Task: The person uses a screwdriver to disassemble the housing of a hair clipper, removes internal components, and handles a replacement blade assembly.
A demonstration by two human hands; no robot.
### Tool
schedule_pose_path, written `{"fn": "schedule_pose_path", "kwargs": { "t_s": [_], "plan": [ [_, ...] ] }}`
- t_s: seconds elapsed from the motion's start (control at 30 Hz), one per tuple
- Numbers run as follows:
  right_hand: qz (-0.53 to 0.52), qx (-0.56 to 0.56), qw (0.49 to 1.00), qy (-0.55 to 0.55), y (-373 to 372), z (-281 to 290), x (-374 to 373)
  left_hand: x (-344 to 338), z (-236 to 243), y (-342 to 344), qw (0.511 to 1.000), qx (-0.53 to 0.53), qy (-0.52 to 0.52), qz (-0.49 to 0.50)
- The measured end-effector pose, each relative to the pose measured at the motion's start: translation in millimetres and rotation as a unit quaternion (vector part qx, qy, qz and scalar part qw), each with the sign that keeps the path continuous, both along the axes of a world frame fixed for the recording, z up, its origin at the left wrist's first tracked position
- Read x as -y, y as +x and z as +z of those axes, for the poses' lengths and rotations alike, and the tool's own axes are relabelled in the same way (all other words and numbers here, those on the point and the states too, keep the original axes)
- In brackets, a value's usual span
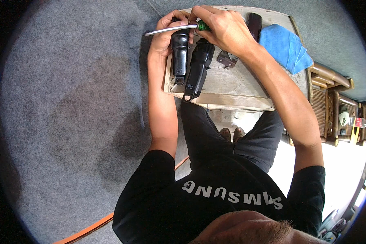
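Observation:
My left hand (163, 35) is closed around the far end of a glossy black elongated part (179, 59) with a small hole at its near tip. In my right hand (225, 28) is a screwdriver (171, 29) with a green handle, its metal shaft pointing left across the top of that part. The right fingertips meet the left ones at the part's far end, where detail is hidden. Beside it, a second black elongated part (198, 69) lies slanted, its holed tip at the board's near edge. A small brown metal bracket (227, 59) rests below my right hand.
These lie on a pale wooden work surface (240, 87) above my legs. A folded blue cloth (284, 46) sits at its right, next to a dark elongated object (254, 25). Bamboo furniture (327, 77) stands further right. Grey carpet-like material (77, 101) covers the left.

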State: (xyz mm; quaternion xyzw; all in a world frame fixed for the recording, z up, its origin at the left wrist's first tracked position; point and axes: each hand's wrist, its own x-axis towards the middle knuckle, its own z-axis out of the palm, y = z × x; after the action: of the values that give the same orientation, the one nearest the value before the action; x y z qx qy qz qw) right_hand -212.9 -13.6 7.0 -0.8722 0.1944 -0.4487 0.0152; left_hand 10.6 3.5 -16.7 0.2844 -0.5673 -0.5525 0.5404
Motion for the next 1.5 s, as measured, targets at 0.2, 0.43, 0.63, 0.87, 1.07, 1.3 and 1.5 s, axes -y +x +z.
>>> {"fn": "schedule_pose_path", "kwargs": {
  "t_s": [0.2,0.43,0.63,0.87,1.07,1.3,1.5],
  "plan": [
    [0.010,-0.004,1.000,0.014,-2,2,-1,1,-1,0,1.000,-0.001,-0.005,-0.006],
    [-0.004,0.061,0.995,0.085,-6,11,3,-2,1,2,1.000,0.016,-0.003,-0.020],
    [-0.055,0.119,0.979,0.159,-13,16,7,-1,4,-4,1.000,0.024,0.013,-0.005],
    [-0.114,0.124,0.975,0.147,-37,24,7,1,2,-9,0.999,0.030,0.018,0.002],
    [-0.133,-0.014,0.964,0.230,-91,19,-47,-1,2,-7,1.000,0.018,0.016,0.011],
    [-0.180,-0.132,0.962,0.155,-129,2,-83,-3,3,-7,1.000,0.018,0.014,0.015],
    [-0.177,-0.112,0.968,0.139,-125,-19,-82,-1,3,-9,1.000,0.024,0.012,0.013]
  ]
}}
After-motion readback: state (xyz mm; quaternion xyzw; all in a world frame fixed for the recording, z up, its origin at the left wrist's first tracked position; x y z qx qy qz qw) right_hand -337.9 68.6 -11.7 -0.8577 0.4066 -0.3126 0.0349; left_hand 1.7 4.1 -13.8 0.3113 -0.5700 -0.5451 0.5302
